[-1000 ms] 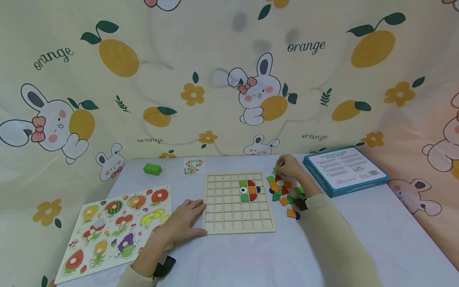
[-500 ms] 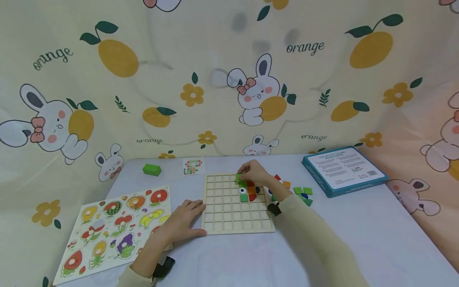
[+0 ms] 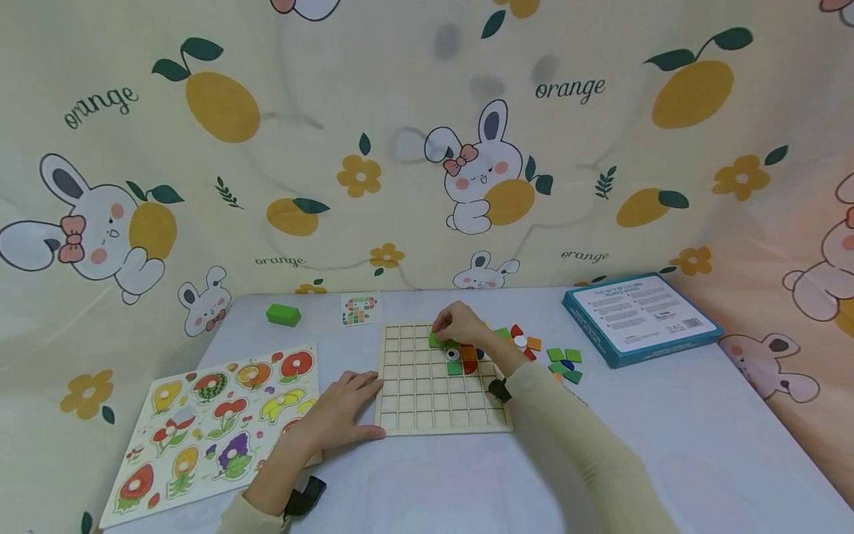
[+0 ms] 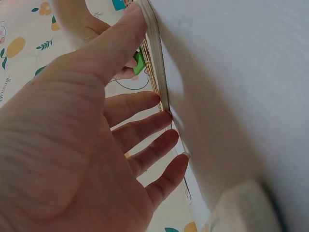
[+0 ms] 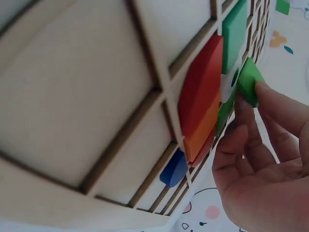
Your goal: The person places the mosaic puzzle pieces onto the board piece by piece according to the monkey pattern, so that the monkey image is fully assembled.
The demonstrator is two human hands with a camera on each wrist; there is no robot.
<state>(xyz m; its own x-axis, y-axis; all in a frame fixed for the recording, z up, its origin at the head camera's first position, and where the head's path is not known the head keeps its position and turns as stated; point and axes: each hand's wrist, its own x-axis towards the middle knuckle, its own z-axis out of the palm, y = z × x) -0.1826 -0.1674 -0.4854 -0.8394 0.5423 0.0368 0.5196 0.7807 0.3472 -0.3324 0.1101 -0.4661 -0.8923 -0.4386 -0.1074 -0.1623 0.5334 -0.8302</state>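
A pale wooden grid board (image 3: 414, 404) lies flat on the table. My left hand (image 3: 343, 411) rests at its left edge with fingers spread; in the left wrist view the thumb and fingertips touch the board's side. My right hand (image 3: 460, 326) pinches a light green square tile (image 5: 249, 82) over the upper part of the grid. Beside it on the board sit a round-eyed white tile (image 3: 454, 355), a green tile (image 3: 454, 368), an orange tile (image 5: 199, 137), a red piece (image 5: 200, 79) and a blue piece (image 5: 175, 168). The right hand partly hides them in the head view.
Right of the board lie loose coloured tiles (image 3: 556, 354), partly behind the right forearm. A teal box (image 3: 647, 319) stands at the back right. A fruit puzzle board (image 3: 213, 430) lies on the left. Behind are a pattern card (image 3: 361, 308) and a green block (image 3: 283, 315).
My right hand has moved left from the loose tiles to the board, bringing a green tile, then shifted slightly left over the grid. The left hand stays at the board's edge.
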